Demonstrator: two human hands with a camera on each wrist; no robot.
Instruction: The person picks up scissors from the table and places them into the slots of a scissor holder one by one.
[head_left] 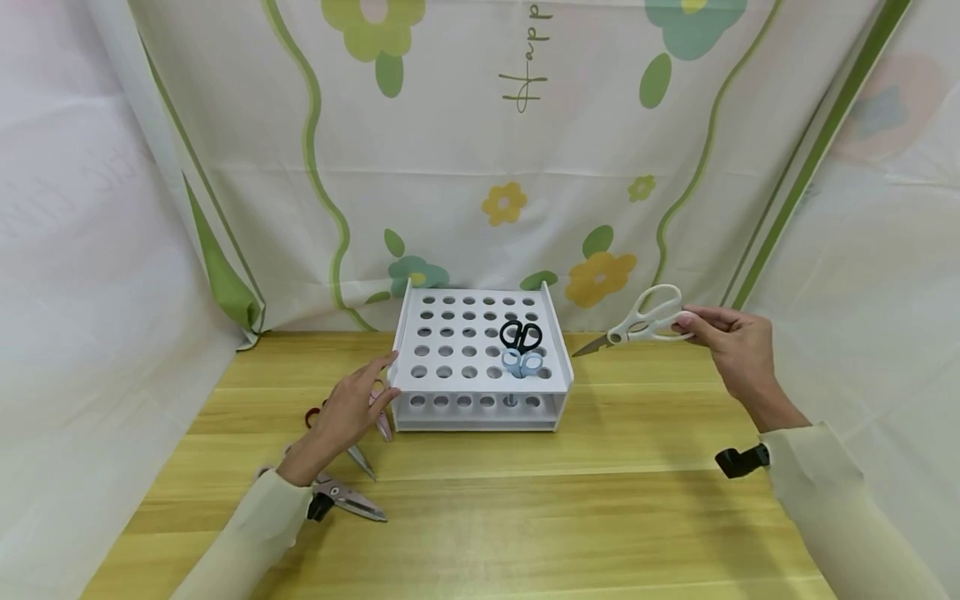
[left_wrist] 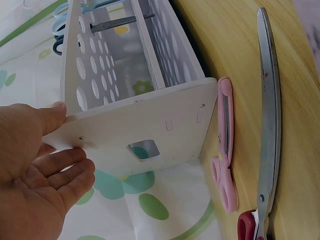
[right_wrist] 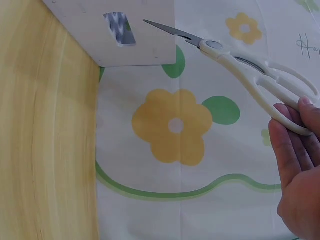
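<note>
My right hand (head_left: 738, 346) pinches one handle loop of white-handled scissors (head_left: 633, 325), to the right of a white rack with round holes (head_left: 457, 358). Their blades point down and left, toward the rack's right side. At the rack's left side, my left hand (head_left: 348, 412) holds the panel's front edge with the thumb, while its other fingers lie against the outer face. Black-handled scissors (head_left: 521, 335) and light-blue-handled scissors (head_left: 521, 362) stand in holes on the rack's right part, handles up. One blade shows below the top board in the left wrist view.
Pink scissors (left_wrist: 225, 145) lie on the wooden table (head_left: 480, 517) right beside the rack's left side. Red-handled scissors (left_wrist: 267, 125) are next to them. Another pair with long blades (head_left: 352, 500) lies partly under my left wrist. A flowered cloth (head_left: 450, 142) hangs behind.
</note>
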